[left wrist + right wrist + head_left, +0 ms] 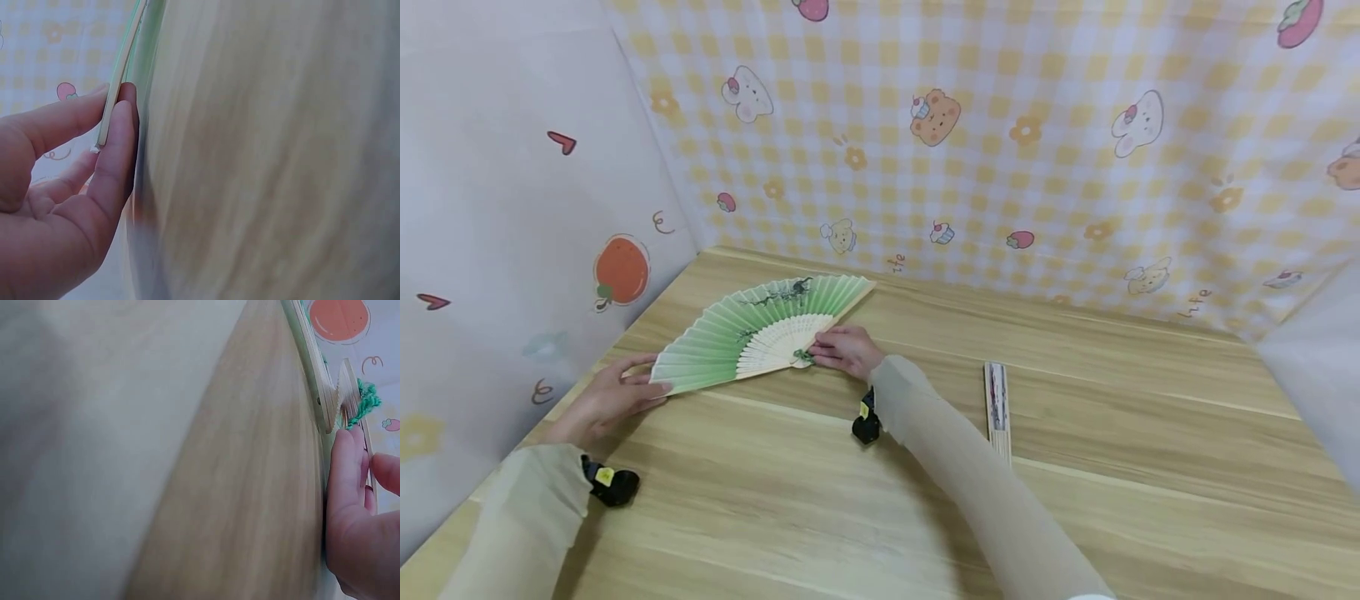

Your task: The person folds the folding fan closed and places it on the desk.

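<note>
A green folding fan (763,321) with a dark painted branch lies spread at the left of the table. My left hand (613,393) pinches its left outer end between thumb and fingers, as the left wrist view shows at the fan's edge stick (112,106). Near the pivot, my right hand (848,352) holds the right outer stick, thumb on top and fingers beneath. A green tassel cord (367,400) hangs at the pivot, close to the right fingertips.
A second fan (997,408), folded, lies right of my right forearm, which partly hides its near end. The wooden table (1150,433) meets a yellow checked cloth (1045,183) at the back and a white printed cloth (497,208) on the left.
</note>
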Available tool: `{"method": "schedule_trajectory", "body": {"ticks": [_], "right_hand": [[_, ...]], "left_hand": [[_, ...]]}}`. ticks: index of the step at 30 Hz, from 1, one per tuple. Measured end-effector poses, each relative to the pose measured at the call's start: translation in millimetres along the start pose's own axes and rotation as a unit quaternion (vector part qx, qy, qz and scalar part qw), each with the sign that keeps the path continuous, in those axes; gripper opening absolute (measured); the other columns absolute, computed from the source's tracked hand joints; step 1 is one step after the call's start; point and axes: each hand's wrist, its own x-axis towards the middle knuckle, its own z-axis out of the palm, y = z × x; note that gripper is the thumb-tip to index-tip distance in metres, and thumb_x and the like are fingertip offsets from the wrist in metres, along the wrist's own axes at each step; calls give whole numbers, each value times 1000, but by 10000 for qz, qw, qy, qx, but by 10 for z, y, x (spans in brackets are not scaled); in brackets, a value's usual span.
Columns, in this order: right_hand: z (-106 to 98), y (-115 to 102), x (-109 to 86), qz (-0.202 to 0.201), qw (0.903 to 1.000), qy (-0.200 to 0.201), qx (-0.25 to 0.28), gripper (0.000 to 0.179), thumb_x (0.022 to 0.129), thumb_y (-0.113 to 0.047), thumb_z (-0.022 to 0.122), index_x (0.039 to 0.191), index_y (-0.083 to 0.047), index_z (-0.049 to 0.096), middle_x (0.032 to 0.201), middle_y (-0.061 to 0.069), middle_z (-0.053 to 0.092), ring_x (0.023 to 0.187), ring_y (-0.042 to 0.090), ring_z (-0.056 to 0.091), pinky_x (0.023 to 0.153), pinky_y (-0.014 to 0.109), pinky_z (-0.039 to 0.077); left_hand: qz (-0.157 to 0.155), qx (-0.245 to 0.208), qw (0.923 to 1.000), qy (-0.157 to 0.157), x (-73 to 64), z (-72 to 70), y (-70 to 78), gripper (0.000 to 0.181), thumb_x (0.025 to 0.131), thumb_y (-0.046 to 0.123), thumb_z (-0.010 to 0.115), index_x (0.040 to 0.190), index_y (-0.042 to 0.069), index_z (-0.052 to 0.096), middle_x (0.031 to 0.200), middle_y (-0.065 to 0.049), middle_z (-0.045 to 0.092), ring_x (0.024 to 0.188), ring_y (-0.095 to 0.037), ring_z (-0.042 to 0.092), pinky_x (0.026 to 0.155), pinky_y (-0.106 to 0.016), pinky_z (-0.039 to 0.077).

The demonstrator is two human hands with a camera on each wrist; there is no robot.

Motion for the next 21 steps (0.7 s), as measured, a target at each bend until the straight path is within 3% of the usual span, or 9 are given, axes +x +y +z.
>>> {"method": "schedule_trajectory", "body": {"ticks": [5,15,21], "right_hand": [[-27,-9,-50,62,10000,62,-32,19,86,-1,54,105,4,57,91,16,63,73,16,62,75,27,52],[-121,9,-150,100,9999,-110,10,21,87,0,51,107,7,54,75,10,61,64,14,60,79,29,50],[-189,29,-202,243,9995,-120,141,23,88,-1,50,109,8,53,77,12,61,66,15,61,81,30,49]], "left_hand": [[61,81,9999,-77,5,10,29,73,86,7,56,135,-12,5,126,-41,26,79,1,55,77,-25,50],[-10,340,9993,-142,20,46,48,75,85,10,59,136,-9,9,126,-40,29,82,-3,55,77,-27,51],[-12,448,9987,-255,10,65,74,74,85,10,59,136,-9,10,125,-40,30,83,-4,55,77,-27,51]]}}
